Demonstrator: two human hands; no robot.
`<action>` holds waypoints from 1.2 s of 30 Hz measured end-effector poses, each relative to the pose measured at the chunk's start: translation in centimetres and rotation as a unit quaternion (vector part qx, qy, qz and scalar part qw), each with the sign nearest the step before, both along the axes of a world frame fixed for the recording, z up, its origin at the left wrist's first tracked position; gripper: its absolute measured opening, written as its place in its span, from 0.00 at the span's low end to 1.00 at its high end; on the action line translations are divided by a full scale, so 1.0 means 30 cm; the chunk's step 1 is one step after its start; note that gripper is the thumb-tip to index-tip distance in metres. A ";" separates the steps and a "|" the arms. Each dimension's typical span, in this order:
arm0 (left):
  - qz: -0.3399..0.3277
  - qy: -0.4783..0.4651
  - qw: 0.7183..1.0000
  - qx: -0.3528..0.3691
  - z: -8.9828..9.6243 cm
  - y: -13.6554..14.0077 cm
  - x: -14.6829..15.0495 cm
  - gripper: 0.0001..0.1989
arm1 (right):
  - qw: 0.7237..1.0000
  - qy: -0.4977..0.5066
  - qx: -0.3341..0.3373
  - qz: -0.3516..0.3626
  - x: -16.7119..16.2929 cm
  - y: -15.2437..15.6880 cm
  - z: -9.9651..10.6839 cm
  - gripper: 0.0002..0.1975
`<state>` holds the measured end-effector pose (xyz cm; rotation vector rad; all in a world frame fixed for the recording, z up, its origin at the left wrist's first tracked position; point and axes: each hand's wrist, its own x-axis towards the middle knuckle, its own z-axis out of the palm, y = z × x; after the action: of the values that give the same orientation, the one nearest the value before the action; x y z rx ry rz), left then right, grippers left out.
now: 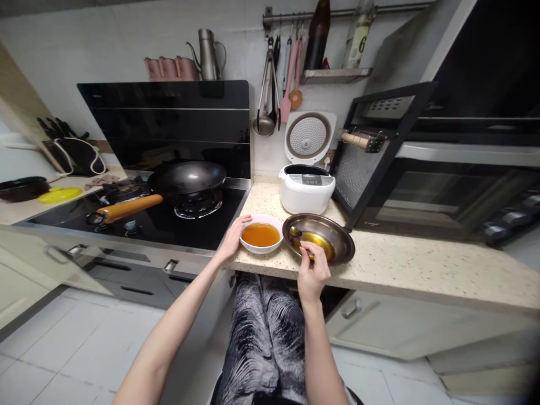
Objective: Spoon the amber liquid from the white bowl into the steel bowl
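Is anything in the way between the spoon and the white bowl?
Just bowl edges: the right hand holds the spoon, its tip seemingly inside the metal bowl. That bowl's left rim and the right rim of the white bowl stand between. Nothing else visible does.

White tiled floor (46, 357), pale wall (169, 28), speckled counter (422, 261) above cream cabinets (392, 326)
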<state>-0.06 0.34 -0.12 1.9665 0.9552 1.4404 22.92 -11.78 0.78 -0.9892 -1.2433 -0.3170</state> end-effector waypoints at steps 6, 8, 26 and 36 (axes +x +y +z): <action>-0.003 -0.001 1.000 0.000 0.001 0.000 -0.001 0.22 | 0.995 -0.095 -0.017 0.023 0.016 0.004 -0.012 0.09; 0.000 0.000 1.000 0.000 0.002 -0.001 0.000 0.22 | 0.993 -0.110 -0.021 0.037 0.019 0.002 -0.014 0.11; -0.003 -0.001 1.000 -0.006 0.005 -0.006 0.001 0.22 | 0.999 0.023 0.035 0.001 -0.011 -0.024 0.010 0.07; 0.002 -0.002 1.000 -0.011 0.001 -0.006 0.003 0.22 | 0.989 -0.019 -0.026 0.141 -0.122 0.003 0.010 0.08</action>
<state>0.02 0.17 -0.09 1.9467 0.9711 1.4291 19.26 -11.68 1.07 -0.8398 -1.4124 -0.0831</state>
